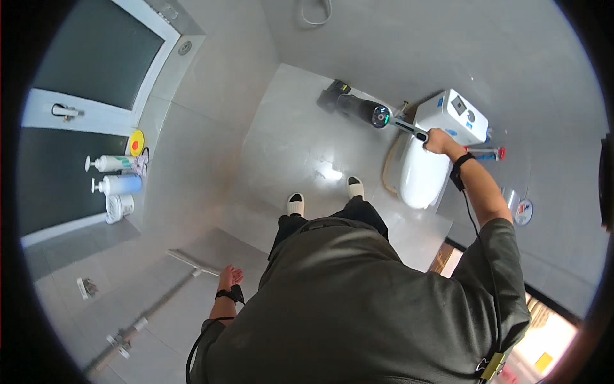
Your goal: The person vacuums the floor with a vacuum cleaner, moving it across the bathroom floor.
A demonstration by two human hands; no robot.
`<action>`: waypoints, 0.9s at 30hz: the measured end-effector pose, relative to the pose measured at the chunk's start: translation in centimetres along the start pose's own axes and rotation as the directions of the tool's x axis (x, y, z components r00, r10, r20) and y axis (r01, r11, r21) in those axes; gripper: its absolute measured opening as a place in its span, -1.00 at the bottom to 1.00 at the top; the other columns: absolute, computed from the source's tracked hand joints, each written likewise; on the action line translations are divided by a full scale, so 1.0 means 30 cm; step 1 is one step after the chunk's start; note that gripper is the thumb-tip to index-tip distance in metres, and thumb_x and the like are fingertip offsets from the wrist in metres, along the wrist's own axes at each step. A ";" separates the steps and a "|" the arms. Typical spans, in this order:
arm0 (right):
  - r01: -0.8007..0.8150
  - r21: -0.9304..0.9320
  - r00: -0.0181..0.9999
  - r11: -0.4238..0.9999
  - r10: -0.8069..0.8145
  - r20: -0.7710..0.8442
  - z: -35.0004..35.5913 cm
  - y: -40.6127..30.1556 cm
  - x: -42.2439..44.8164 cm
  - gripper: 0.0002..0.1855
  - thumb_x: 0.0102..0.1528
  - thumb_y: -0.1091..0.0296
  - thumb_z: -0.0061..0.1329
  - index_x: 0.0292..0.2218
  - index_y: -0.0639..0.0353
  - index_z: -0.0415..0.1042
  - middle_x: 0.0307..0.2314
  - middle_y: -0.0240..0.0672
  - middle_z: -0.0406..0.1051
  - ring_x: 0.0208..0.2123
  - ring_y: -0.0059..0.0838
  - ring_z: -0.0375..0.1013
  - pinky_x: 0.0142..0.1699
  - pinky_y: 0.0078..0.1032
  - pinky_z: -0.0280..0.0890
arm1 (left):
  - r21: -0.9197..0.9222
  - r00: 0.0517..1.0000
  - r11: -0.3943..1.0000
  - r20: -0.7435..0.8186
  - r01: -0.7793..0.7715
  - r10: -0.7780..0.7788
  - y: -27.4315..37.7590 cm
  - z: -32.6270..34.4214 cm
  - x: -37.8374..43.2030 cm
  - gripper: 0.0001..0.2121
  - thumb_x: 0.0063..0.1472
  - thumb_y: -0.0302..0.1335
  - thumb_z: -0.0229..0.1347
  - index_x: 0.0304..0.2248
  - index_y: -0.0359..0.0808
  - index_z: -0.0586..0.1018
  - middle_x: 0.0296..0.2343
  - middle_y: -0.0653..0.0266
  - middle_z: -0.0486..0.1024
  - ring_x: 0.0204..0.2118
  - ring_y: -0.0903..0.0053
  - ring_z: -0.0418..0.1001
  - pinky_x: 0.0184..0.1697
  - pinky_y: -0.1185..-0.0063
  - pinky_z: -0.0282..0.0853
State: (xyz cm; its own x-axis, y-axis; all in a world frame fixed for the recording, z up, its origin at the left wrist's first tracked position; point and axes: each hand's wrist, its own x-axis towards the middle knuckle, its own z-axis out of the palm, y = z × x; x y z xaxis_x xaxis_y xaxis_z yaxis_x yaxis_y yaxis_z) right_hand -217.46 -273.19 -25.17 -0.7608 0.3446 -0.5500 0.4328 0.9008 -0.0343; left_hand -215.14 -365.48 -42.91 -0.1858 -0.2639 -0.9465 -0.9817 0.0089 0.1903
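My right hand (437, 141) is closed around the handle of an upright floor cleaner (360, 108), which leans away from me over the tiled floor. A display glows on top of its dark body, and its head (339, 88) rests by the foot of the far wall. Just beyond and beside this hand is a white toilet (422, 173) with its lid down. At the lower left my left hand (231, 276) hangs beside my body, palm up, fingers slightly curled, holding nothing. Both wrists wear black bands with cables.
Pump bottles (120, 184), a white tub (119, 207) and a yellow round item (136, 143) line the window ledge at left. A toilet tank (460, 115) stands against the wall. A hose loop (316, 14) hangs at the top. A long rail (163, 302) runs at lower left.
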 end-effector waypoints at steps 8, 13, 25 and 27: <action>0.195 0.057 0.981 0.979 -0.194 -0.022 -0.113 -0.032 0.397 -0.63 -0.16 0.33 -0.11 -0.34 0.41 0.50 -0.33 0.18 0.44 -0.20 0.06 0.45 -0.06 -0.22 0.34 | -0.071 0.989 0.996 0.143 0.058 -0.048 -0.396 0.560 -0.443 -0.50 0.29 -0.23 -0.12 0.10 -0.39 0.16 -0.15 -0.05 0.44 -0.15 0.24 0.44 -0.06 0.28 0.40; 0.233 0.037 0.972 0.972 -0.233 0.018 -0.120 -0.118 0.658 -0.64 -0.11 0.34 -0.11 -0.29 0.40 0.50 -0.30 0.12 0.46 -0.18 0.07 0.45 -0.05 -0.22 0.34 | -0.172 0.998 0.985 0.063 -0.010 0.021 -0.608 0.679 -0.671 -0.49 0.28 -0.24 -0.10 0.10 -0.42 0.17 -0.15 -0.08 0.44 -0.12 0.22 0.43 -0.05 0.27 0.39; 0.295 0.154 0.952 0.943 -0.303 0.032 -0.245 -0.233 0.780 -0.67 -0.05 0.32 -0.10 -0.30 0.37 0.50 -0.38 0.08 0.49 -0.29 0.02 0.51 -0.22 -0.16 0.38 | -0.173 0.996 0.982 -0.002 0.083 -0.084 -0.829 0.766 -0.798 -0.57 0.30 -0.26 -0.14 0.03 -0.40 0.21 -0.17 -0.08 0.43 -0.12 0.20 0.43 -0.04 0.25 0.38; 0.316 0.249 0.944 0.915 -0.330 0.017 -0.126 -0.137 0.789 -0.71 -0.12 0.30 -0.05 -0.52 0.44 0.46 -0.65 0.02 0.44 -0.59 -0.10 0.49 -0.46 -0.24 0.35 | -0.205 0.999 0.978 0.022 0.039 -0.036 -0.767 0.771 -0.762 -0.59 0.30 -0.26 -0.14 0.00 -0.40 0.23 -0.17 -0.08 0.43 -0.12 0.21 0.43 -0.04 0.25 0.38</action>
State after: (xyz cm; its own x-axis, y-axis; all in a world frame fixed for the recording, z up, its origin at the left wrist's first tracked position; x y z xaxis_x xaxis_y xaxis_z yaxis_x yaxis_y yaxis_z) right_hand -239.08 -267.73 -34.90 -0.8525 0.0232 -0.5222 0.2767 0.8675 -0.4132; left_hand -189.26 -337.34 -31.69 -0.1516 -0.2425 -0.9582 -0.9588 -0.1997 0.2022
